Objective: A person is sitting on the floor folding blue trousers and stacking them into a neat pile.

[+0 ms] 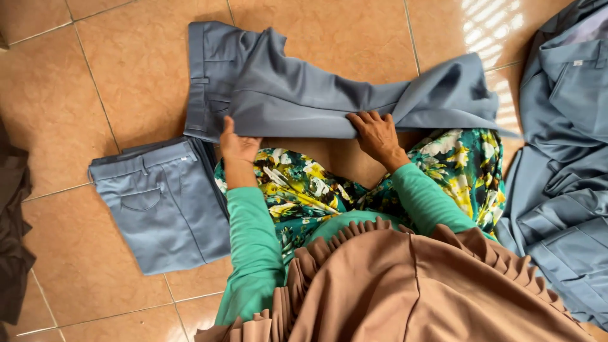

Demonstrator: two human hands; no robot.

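Both hands are pressing on one pair of grey-blue trousers (304,95) that is lying spread across the tiled floor (126,82) just ahead of them. Her left hand (237,143) is lying flat near the waistband, fingers together, while her right hand (376,133) is gripping the folded lower edge of a leg. Beside the left hand, a folded pair of trousers (161,206) is sitting; beyond the right hand, a heap of similar garments (563,171) is lying.

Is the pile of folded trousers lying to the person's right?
No, the folded grey-blue trousers lie on the tiled floor at the person's left, beside the left hand.
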